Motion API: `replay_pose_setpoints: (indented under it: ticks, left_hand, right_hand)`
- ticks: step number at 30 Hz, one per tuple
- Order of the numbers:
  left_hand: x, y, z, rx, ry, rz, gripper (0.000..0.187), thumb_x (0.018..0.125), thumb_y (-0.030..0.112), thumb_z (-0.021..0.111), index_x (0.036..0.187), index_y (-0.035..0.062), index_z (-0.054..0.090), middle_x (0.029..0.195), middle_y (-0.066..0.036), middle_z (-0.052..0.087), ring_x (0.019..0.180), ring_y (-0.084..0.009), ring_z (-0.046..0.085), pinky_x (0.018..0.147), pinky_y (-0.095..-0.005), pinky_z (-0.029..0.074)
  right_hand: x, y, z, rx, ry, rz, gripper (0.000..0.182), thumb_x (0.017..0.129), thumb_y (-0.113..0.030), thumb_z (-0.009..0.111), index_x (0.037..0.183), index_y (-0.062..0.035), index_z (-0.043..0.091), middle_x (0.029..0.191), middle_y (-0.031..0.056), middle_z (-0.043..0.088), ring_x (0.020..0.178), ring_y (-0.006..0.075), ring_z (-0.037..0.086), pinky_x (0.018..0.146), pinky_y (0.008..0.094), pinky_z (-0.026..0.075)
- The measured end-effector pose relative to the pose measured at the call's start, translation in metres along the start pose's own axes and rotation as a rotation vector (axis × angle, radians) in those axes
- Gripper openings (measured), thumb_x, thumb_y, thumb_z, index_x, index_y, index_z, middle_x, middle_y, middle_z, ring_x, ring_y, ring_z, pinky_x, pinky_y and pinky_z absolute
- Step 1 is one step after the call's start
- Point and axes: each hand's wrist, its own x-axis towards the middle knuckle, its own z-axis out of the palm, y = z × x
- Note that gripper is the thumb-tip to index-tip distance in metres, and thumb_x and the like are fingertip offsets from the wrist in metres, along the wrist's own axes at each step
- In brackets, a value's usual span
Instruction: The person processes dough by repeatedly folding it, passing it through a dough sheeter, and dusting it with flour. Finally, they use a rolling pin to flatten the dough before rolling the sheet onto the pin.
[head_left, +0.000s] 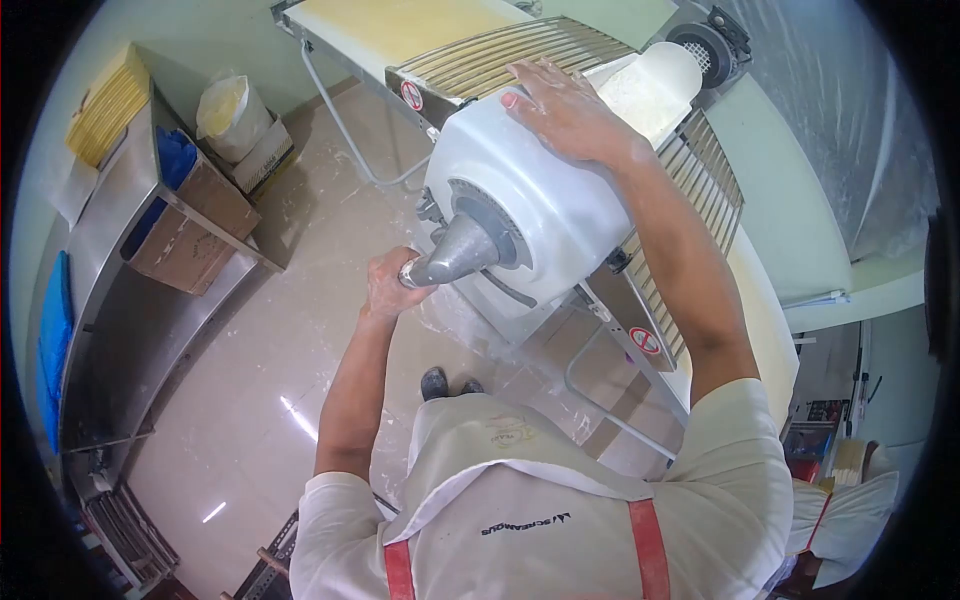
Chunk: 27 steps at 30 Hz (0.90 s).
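In front of me stands a dough sheeter (575, 215) with a white housing and a round grey dial. A grey lever (462, 252) sticks out from the dial towards me. My left hand (388, 284) is closed around the lever's end. Flat on top of the housing lies my right hand (572, 108), fingers stretched out and holding nothing. Metal bar guards (515, 58) flank the housing over the conveyor belts. The pale belt (395, 32) at the upper left has a yellowish surface.
A steel table (105, 340) curves along the left, with a cardboard box (195, 225) on its shelf. Behind it stand a white sack (232, 115) and yellow trays (108, 105). The sheeter's tube legs (345, 125) reach the floor. Plastic sheeting (850, 120) hangs at the right.
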Motion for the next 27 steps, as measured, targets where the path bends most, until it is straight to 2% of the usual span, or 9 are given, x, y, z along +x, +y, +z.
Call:
replay_pose_setpoints:
  ticks: [2, 5, 8, 10, 14, 20, 23, 26, 27]
  left_hand:
    - [0.004, 0.001, -0.003, 0.007, 0.000, 0.014, 0.026, 0.059, 0.020, 0.079, 0.069, 0.0045, 0.061, 0.063, -0.011, 0.063, 0.056, -0.0258, 0.064, 0.053, -0.0340, 0.050]
    - [0.006, 0.005, -0.004, -0.004, -0.001, 0.017, 0.026, 0.059, 0.020, 0.079, 0.068, 0.0048, 0.060, 0.063, -0.011, 0.063, 0.056, -0.0253, 0.064, 0.052, -0.0337, 0.050]
    - [0.004, 0.007, -0.003, 0.013, 0.011, -0.015, 0.024, 0.059, 0.019, 0.078, 0.067, 0.0049, 0.060, 0.061, -0.010, 0.062, 0.054, -0.0241, 0.063, 0.051, -0.0330, 0.049]
    - [0.006, 0.008, -0.001, -0.006, 0.037, 0.008, 0.022, 0.060, 0.018, 0.075, 0.066, 0.0049, 0.059, 0.058, -0.010, 0.059, 0.051, -0.0220, 0.060, 0.049, -0.0317, 0.046]
    - [0.005, 0.005, -0.001, 0.014, 0.017, -0.014, 0.024, 0.059, 0.020, 0.077, 0.068, 0.0052, 0.060, 0.060, -0.011, 0.060, 0.054, -0.0238, 0.062, 0.051, -0.0327, 0.048]
    - [0.006, 0.012, -0.008, 0.039, -0.048, -0.065, 0.028, 0.057, 0.021, 0.079, 0.071, 0.0049, 0.061, 0.065, -0.012, 0.063, 0.059, -0.0260, 0.065, 0.055, -0.0342, 0.051]
    - [0.004, 0.006, -0.006, 0.044, -0.073, -0.052, 0.029, 0.057, 0.022, 0.079, 0.072, 0.0047, 0.061, 0.065, -0.012, 0.063, 0.059, -0.0269, 0.064, 0.054, -0.0345, 0.051]
    - [0.004, 0.002, -0.004, 0.036, -0.054, -0.019, 0.029, 0.057, 0.022, 0.079, 0.071, 0.0046, 0.061, 0.062, -0.011, 0.062, 0.057, -0.0264, 0.064, 0.053, -0.0341, 0.049]
    - [0.004, 0.004, -0.003, 0.031, -0.042, -0.026, 0.027, 0.058, 0.022, 0.078, 0.070, 0.0044, 0.061, 0.060, -0.011, 0.061, 0.056, -0.0257, 0.063, 0.053, -0.0337, 0.048]
  right_hand:
    - [0.001, 0.002, 0.001, 0.033, 0.037, -0.001, 0.069, 0.097, -0.052, 0.029, 0.142, -0.0008, 0.029, 0.148, 0.0169, 0.030, 0.140, 0.0310, 0.021, 0.114, 0.0466, 0.015]
    - [0.000, 0.007, -0.001, 0.158, 0.201, -0.076, 0.067, 0.097, -0.051, 0.031, 0.138, 0.0015, 0.035, 0.144, 0.0195, 0.036, 0.137, 0.0328, 0.027, 0.113, 0.0431, 0.020]
    - [-0.003, 0.006, -0.001, 0.153, 0.160, -0.048, 0.058, 0.098, -0.048, 0.034, 0.138, -0.0066, 0.040, 0.142, 0.0183, 0.037, 0.135, 0.0330, 0.030, 0.113, 0.0413, 0.021]
    - [-0.002, 0.006, -0.001, 0.146, 0.159, -0.053, 0.058, 0.097, -0.049, 0.034, 0.137, -0.0068, 0.041, 0.142, 0.0181, 0.039, 0.134, 0.0330, 0.031, 0.113, 0.0413, 0.022]
    - [-0.005, 0.008, 0.001, 0.211, 0.174, -0.039, 0.055, 0.097, -0.047, 0.037, 0.134, -0.0070, 0.044, 0.140, 0.0183, 0.041, 0.133, 0.0332, 0.032, 0.112, 0.0408, 0.023]
    - [-0.009, 0.014, 0.002, 0.377, 0.274, -0.076, 0.045, 0.097, -0.037, 0.043, 0.129, -0.0055, 0.049, 0.133, 0.0177, 0.048, 0.125, 0.0332, 0.044, 0.105, 0.0395, 0.035]
    - [-0.013, 0.021, 0.003, 0.498, 0.268, -0.059, 0.051, 0.097, -0.041, 0.040, 0.127, -0.0009, 0.050, 0.133, 0.0213, 0.047, 0.127, 0.0346, 0.040, 0.108, 0.0410, 0.030]
    - [-0.012, 0.020, 0.007, 0.507, 0.238, 0.002, 0.048, 0.097, -0.038, 0.042, 0.126, -0.0010, 0.050, 0.132, 0.0213, 0.047, 0.126, 0.0352, 0.041, 0.107, 0.0413, 0.031]
    - [-0.013, 0.021, 0.010, 0.468, 0.262, -0.008, 0.045, 0.097, -0.036, 0.043, 0.126, -0.0018, 0.051, 0.129, 0.0199, 0.050, 0.122, 0.0329, 0.045, 0.104, 0.0398, 0.034]
